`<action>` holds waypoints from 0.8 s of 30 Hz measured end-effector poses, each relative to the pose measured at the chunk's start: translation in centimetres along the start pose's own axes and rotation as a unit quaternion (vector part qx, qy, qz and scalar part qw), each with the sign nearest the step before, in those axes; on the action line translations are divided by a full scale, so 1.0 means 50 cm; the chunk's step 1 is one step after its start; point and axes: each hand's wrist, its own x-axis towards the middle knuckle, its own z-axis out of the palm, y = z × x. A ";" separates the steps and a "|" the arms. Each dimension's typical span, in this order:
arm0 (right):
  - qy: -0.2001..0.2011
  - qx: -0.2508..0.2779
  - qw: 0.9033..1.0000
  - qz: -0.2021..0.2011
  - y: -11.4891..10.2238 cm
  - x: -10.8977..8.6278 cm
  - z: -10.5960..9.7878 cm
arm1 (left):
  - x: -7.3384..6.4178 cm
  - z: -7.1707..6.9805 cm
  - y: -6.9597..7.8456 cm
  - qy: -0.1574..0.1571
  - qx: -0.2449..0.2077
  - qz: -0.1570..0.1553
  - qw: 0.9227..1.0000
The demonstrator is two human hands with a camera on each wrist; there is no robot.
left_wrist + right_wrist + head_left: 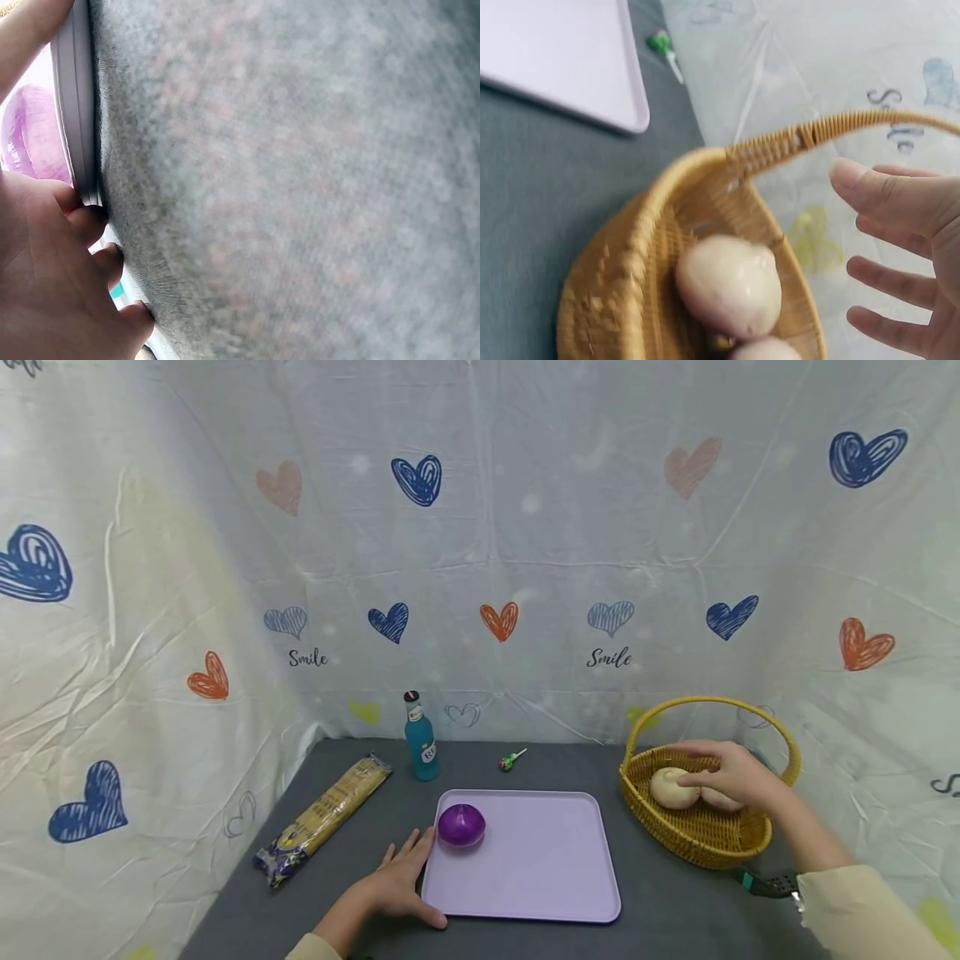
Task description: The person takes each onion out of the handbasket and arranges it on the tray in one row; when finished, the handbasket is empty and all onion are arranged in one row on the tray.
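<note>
My left hand (397, 885) lies with spread fingers against the left edge of a lilac tray (540, 868); its fingertips touch the cloth beside the rim in the left wrist view. On the tray's left part sits a shiny, purple, onion-like vegetable (461, 825). Over a yellow wicker basket (705, 852) at the right hovers my right hand (731, 772), reaching in under the handle. Its fingers are apart and hold nothing in the right wrist view. Inside the basket rest two pale round bulbs, the nearer one (731, 285) whitish with a faint purple tint.
A long packet of noodles (326, 818) lies at the left. Behind the tray stand a blue bottle (422, 743) and a small green lollipop (507, 763) on the dark cloth. A black slotted utensil (774, 885) lies in front of the basket, partly beneath my right arm.
</note>
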 end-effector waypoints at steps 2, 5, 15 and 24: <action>-0.010 -0.012 1.000 -0.010 0.015 -0.002 -0.011 | 0.001 0.001 -0.001 0.001 0.001 0.001 1.000; -0.040 -0.030 0.998 -0.027 0.034 -0.002 -0.028 | 0.001 0.001 -0.001 0.000 -0.001 0.000 1.000; -0.179 -0.016 0.983 0.024 0.061 0.018 -0.067 | 0.002 -0.001 -0.003 -0.003 0.000 -0.008 1.000; -0.212 -0.059 0.974 0.060 0.090 0.025 -0.040 | 0.002 -0.002 -0.004 -0.006 0.000 0.002 1.000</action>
